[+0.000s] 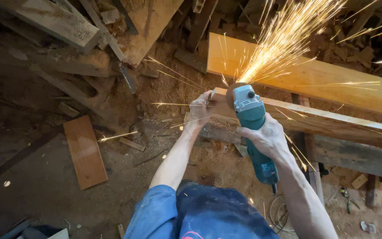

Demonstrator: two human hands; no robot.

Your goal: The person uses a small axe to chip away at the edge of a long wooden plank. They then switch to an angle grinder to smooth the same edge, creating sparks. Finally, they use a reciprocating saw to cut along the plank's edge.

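Note:
My right hand (267, 137) grips the body of a teal angle grinder (253, 117) whose disc touches the end of a long wooden beam (332, 121). Bright sparks (284, 40) fly up and to the right from the disc. My left hand (201, 108) holds a small piece against the end of that beam, right beside the disc; the piece itself is mostly hidden by my fingers. The grinder's cord trails down toward the floor.
A wide orange plank (315, 77) lies behind the beam. A short board (85, 150) rests on the dirt floor at left. Scrap timber and sawdust (111, 40) pile up at the back. Pliers (346, 197) lie at lower right, and a coil of wire by my leg.

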